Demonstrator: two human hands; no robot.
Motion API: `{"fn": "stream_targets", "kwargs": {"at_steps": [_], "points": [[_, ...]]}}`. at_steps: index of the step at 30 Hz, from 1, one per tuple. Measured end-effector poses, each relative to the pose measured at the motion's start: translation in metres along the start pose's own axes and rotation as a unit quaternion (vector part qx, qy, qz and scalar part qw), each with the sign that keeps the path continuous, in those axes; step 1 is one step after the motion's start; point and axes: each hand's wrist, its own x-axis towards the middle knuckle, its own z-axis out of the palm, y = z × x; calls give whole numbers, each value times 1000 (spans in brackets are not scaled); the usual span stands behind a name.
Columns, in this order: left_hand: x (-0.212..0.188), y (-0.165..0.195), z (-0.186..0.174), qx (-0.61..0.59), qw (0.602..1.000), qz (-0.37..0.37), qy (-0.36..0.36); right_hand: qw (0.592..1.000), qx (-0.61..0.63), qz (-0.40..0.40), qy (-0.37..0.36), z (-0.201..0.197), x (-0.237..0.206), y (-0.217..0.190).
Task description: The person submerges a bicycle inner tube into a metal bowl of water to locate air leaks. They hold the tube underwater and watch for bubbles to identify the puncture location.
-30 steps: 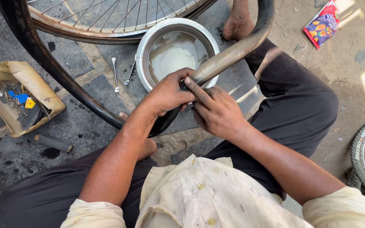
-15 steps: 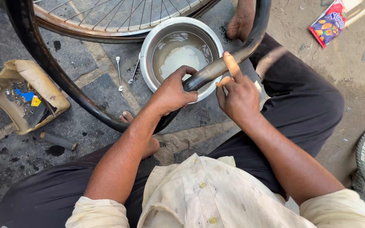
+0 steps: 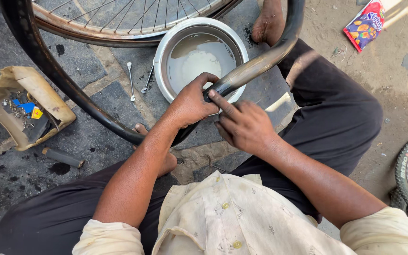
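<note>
Left hand (image 3: 192, 101) clamped on glossy black rubber tube (image 3: 256, 63); right hand (image 3: 242, 125) apparently open, fingertip touching.

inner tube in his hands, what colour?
Black, wet and shiny, with a brownish sheen where light hits the inner tube. Head view, the only one.

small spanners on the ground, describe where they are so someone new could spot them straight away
Start at the round metal basin of cloudy water in front of the person. On the dark paving just left of its rim lie two small spanners. They are the only thin, shiny silver tools there, unlike the dull dark cylinder nearer the tattered box.
</note>
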Motion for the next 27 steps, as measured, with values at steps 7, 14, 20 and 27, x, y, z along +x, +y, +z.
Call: {"fn": "stream_targets", "kwargs": {"at_steps": [7,14,20,27], "points": [[-4,7,-7,-64,994,-74,-51,977,-39,183,98,-32,3,27],[-5,5,-8,-2,999,-23,-38,990,0,118,80,-29,5,31],[-5,3,-8,4,999,-12,-36,996,-7,75,47,-32,13,29],[-10,12,-18,-17,999,-8,-43,999,-45,-16,4,-38,28,76]]}}
